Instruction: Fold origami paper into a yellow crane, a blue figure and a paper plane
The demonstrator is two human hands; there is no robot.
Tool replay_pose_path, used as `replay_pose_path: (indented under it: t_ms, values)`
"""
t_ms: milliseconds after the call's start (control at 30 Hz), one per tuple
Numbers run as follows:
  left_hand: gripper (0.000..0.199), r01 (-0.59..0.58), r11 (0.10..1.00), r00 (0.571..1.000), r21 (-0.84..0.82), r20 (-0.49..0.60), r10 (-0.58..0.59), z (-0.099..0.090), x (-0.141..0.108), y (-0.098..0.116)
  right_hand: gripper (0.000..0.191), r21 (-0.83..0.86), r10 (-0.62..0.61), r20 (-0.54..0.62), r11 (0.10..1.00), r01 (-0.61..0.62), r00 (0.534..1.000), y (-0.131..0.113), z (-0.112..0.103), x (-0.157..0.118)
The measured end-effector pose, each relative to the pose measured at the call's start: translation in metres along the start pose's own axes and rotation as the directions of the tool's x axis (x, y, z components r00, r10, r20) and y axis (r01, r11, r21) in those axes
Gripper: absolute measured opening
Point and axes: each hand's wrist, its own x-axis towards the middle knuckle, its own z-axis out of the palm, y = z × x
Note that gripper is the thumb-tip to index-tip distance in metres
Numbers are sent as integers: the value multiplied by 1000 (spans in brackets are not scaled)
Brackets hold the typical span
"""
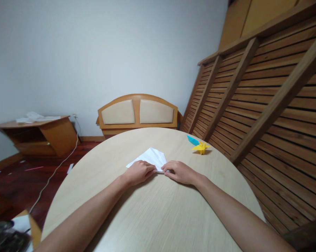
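A folded sheet of white paper (153, 155) lies on the round pale wooden table (158, 213). My left hand (139, 172) rests over its near left edge, fingers closed together on it and partly covering it. At the right end of that near edge, my right hand (181, 172) pinches the paper between thumb and fingers. The two hands are close together but apart at the fingertips. Beyond my right hand stand a yellow folded-paper figure (201, 148) and a blue folded-paper piece (192, 140) just behind it.
A slatted wooden frame (252, 91) leans at the right, close by the table's edge. Behind the table is a padded headboard (137, 111). At the left, a low wooden cabinet (55, 136) bears white papers (34, 117). A cable (59, 164) runs over the dark red floor.
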Motion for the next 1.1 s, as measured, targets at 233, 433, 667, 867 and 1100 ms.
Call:
replay_pose_path:
  t_ms: [233,433,667,867,1100]
  values:
    - [41,80,992,996,95,24,-83,-3,0,1,21,-4,51,-34,999,-52,998,-5,-1,3]
    - [30,254,967,965,29,-71,-252,2,0,-6,30,63,50,-58,997,-47,997,-3,1,2]
    - [32,360,930,929,-70,-68,-365,-1,0,-9,28,64,62,-46,996,-59,997,-3,-1,1]
    - [30,370,929,929,8,-38,-369,-3,-1,-13,25,57,75,-38,996,-73,996,-1,0,1]
    - [34,386,917,921,105,11,-389,-4,-4,-27,25,30,22,-11,999,-21,1000,2,2,2]
